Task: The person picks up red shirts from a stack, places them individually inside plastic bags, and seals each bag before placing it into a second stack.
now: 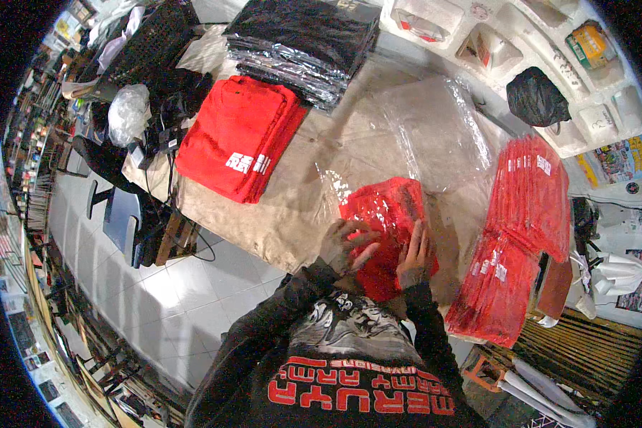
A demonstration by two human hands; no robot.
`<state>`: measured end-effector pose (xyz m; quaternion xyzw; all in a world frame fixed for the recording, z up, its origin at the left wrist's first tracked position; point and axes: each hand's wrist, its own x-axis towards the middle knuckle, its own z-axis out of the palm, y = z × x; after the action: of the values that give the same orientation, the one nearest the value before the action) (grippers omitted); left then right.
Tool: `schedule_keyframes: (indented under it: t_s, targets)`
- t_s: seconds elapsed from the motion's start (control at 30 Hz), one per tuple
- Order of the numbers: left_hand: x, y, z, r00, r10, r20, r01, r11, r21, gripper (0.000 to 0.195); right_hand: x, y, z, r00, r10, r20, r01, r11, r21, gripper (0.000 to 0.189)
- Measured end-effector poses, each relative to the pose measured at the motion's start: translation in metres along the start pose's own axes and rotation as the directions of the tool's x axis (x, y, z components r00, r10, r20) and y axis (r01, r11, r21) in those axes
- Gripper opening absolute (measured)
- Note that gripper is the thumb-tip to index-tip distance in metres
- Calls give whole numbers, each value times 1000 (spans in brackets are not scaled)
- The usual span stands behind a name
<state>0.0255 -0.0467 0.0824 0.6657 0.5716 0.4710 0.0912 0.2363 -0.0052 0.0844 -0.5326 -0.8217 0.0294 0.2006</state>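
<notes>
A folded red garment (388,214) lies in front of my body at the near edge of the table, partly inside a clear plastic bag (372,206) that throws bright glints. On its left side my left hand (348,246) holds it, fingers bent over the plastic. My right hand (414,257) grips the opposite edge, with its fingers laid long across the top. Both thumbs are hard to make out. To the left rests a stack of folded red shirts (230,139) with white print. On the right, two overlapping piles of bagged red garments (527,192) reach the table's edge.
A tall stack of black garments in plastic (299,48) stands at the back of the tan-covered table (257,230). Clear plastic bags (433,128) lie flat beyond my hands. White foam trays (519,32) hold a black plastic bag (537,96). Cables (198,235) hang at the left edge.
</notes>
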Motion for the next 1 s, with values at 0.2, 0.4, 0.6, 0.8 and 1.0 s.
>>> schedule_keyframes:
  t_s: [0.2,0.4,0.6,0.8,1.0]
  targets:
    - [-38,-18,-5,722,-692,1,681,710,-180,58,-50,43,11,994,84,-73,-70,981,179,58]
    - [-40,-28,11,517,-768,378,852,504,-143,66,9,53,35,896,395,-203,-353,911,215,57]
    - [-40,-42,25,613,-710,348,744,667,50,53,32,82,80,835,532,138,-550,806,219,57]
    - [-58,-47,43,714,-630,305,694,580,-428,31,41,74,46,904,338,-262,-226,898,378,39]
    - [-69,-39,73,591,-706,390,665,153,-731,35,21,120,65,895,388,220,-439,854,278,41]
